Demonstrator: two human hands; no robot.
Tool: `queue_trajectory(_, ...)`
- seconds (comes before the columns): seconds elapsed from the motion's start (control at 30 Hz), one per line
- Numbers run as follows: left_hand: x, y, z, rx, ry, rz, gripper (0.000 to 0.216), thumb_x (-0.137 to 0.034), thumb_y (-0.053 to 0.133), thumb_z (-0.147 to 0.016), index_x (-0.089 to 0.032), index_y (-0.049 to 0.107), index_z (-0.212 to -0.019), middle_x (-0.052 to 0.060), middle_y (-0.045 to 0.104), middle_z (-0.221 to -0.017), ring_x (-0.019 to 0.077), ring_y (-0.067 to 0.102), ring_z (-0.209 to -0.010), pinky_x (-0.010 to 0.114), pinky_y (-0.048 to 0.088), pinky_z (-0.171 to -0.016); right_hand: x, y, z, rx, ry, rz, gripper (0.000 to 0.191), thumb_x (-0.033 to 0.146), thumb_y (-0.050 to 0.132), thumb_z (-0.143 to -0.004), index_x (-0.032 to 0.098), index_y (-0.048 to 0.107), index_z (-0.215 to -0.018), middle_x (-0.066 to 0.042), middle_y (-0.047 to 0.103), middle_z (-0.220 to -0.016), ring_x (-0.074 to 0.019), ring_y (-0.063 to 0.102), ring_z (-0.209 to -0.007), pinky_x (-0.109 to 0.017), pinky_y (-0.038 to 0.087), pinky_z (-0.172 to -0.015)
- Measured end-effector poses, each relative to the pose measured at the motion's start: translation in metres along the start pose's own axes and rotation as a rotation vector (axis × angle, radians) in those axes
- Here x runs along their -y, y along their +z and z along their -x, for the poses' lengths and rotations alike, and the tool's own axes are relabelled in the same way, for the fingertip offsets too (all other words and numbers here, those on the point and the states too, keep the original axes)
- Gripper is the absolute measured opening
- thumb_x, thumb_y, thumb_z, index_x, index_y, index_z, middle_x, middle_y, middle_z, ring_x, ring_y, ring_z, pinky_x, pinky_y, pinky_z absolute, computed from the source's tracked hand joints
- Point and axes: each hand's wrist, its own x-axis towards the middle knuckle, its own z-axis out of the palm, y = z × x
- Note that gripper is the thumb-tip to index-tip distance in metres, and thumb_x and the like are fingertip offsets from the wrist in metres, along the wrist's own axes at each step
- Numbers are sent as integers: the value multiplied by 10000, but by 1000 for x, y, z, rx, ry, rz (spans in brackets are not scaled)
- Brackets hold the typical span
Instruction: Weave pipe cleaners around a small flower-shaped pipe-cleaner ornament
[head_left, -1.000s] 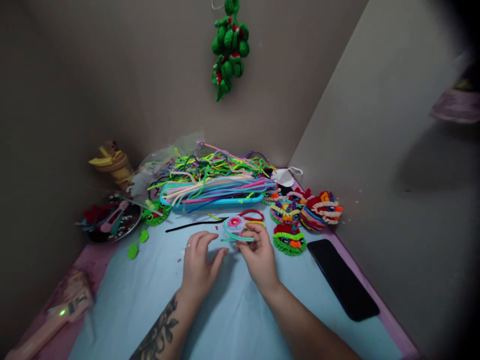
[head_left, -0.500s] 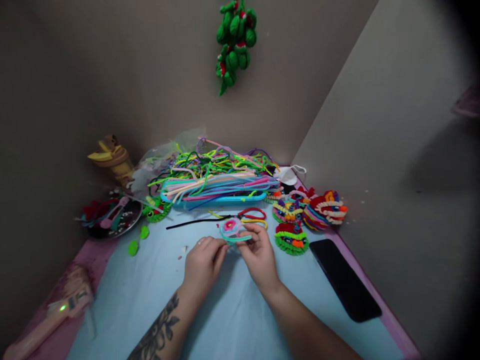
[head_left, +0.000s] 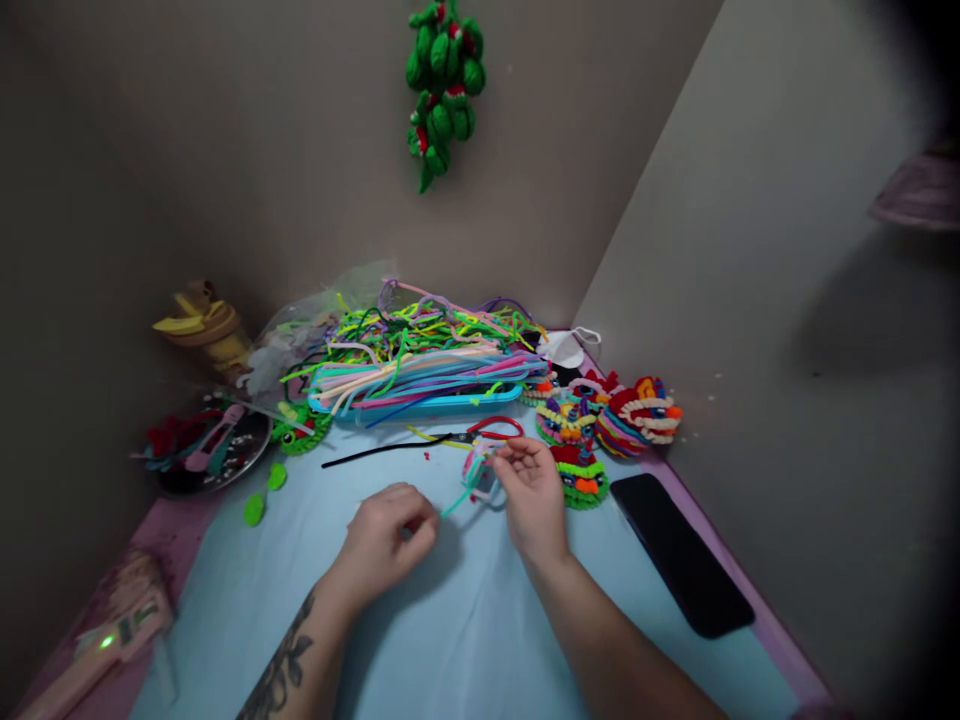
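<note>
Pulling back from the pipe-cleaner coil (head_left: 478, 468), the left hand (head_left: 390, 535) now lies curled on the surface (head_left: 450, 640), fingers together, near the coil's teal tail. The right hand (head_left: 534, 495) clamps its fingers on the coil, held tilted above the surface.

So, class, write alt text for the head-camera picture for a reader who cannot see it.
A person's right hand pinches a pink-and-teal pipe-cleaner piece over a light blue table, the left hand curled beside its trailing teal end. Behind lie a heap of coloured pipe cleaners and finished pieces.
</note>
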Motion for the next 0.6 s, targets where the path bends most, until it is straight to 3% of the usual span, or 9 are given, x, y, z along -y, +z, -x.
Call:
queue_trajectory(0.03,-1,-4,1,59,9,66,175,-165,507,-780,-178,578,-621,0,536,-575,120,504,-571,227,376,-562,0,-1,-2,-20,4,-27,268,196,700,-681,199,545,-899,5,600,-793,-126,588,-752,-276,476,-712)
queue_trajectory(0.17,4,-20,4,64,-33,292,207,-212,546,-777,-164,577,-579,-3,508,-537,112,472,-542,223,356,-547,0,-1,-7,-51,56,-120,289,189,734,-621,197,558,-850,25,589,-756,-107,575,-699,-257,473,-677)
queue_trajectory(0.3,12,-16,4,212,-190,625,334,-463,546,-807,-148,654,-811,39,587,-650,131,506,-589,233,374,-553,2,1,-4,39,149,-184,264,213,745,-607,200,560,-795,27,596,-730,-107,577,-668,-252,474,-648)
queue_trajectory(0.4,10,2,-1,65,-393,790,417,-538,443,-849,-153,601,-879,49,628,-682,130,534,-579,233,379,-545,2,2,-2,55,201,-230,262,229,749,-604,205,559,-783,22,603,-738,-119,587,-671,-268,481,-651)
queue_trajectory(0.43,8,9,-3,20,-463,818,398,-525,501,-826,-163,570,-977,51,651,-709,139,560,-599,231,380,-541,2,2,-2,53,214,-243,263,234,751,-603,206,559,-781,19,606,-741,-122,590,-672,-273,483,-651)
queue_trajectory(0.5,1,19,-6,-38,-533,906,555,-460,640,-754,-180,456,-1196,71,684,-830,153,595,-677,240,404,-588,2,2,-1,50,229,-268,263,242,754,-604,211,556,-773,15,616,-753,-126,595,-675,-279,486,-653)
queue_trajectory(0.6,-9,27,-9,-91,-576,1063,717,-415,696,-718,-181,370,-1312,81,676,-872,165,615,-747,241,409,-621,2,3,0,76,224,-282,249,239,751,-618,219,556,-772,16,622,-769,-127,605,-702,-290,490,-693)
